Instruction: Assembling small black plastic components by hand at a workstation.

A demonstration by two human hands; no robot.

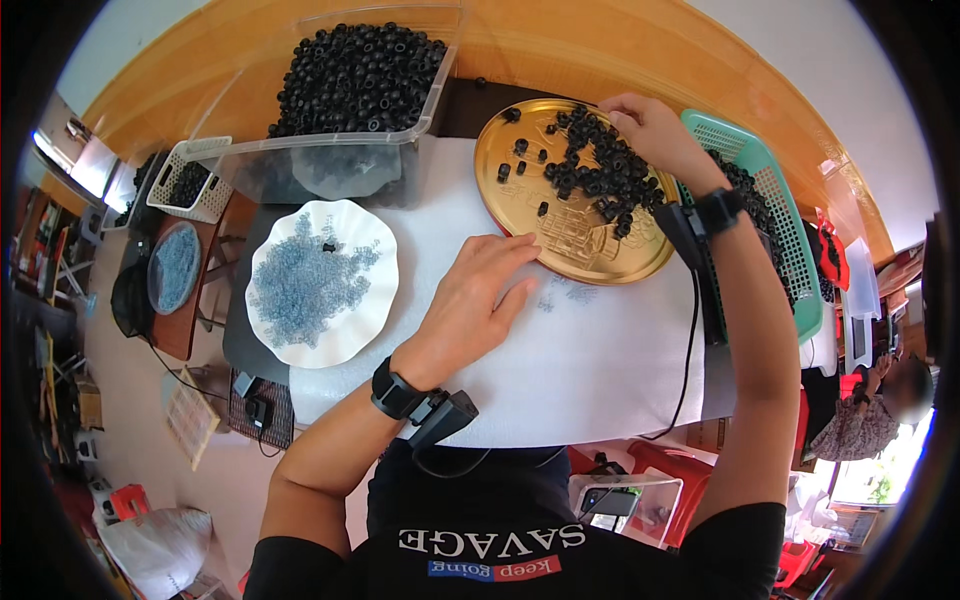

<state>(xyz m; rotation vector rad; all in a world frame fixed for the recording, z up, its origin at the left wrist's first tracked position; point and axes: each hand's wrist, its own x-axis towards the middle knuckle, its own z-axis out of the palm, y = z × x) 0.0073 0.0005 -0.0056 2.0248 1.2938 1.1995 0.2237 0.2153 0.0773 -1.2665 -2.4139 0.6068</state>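
A round gold tray [588, 243] lies on the white mat with many small black ring-shaped pieces [610, 175] on it, heaped toward its right half. My left hand [478, 300] is at the tray's near left rim, its fingers stretched out and thumb apart, holding nothing. At the far right rim, my right hand [655, 138] has its fingers bent and closed on the edge of the tray, close beside the black pieces. A white scalloped plate [375, 215] to the left carries a pile of small clear bluish pieces [310, 280], with one black piece on top.
A big clear plastic bin [395, 160] full of black pieces stands at the back left. On the right, a green basket [770, 180] holds more. Loose clear pieces [570, 293] lie on the white mat [590, 360]. A cable [690, 370] hangs from my right wrist. Another person [865, 425] sits far right.
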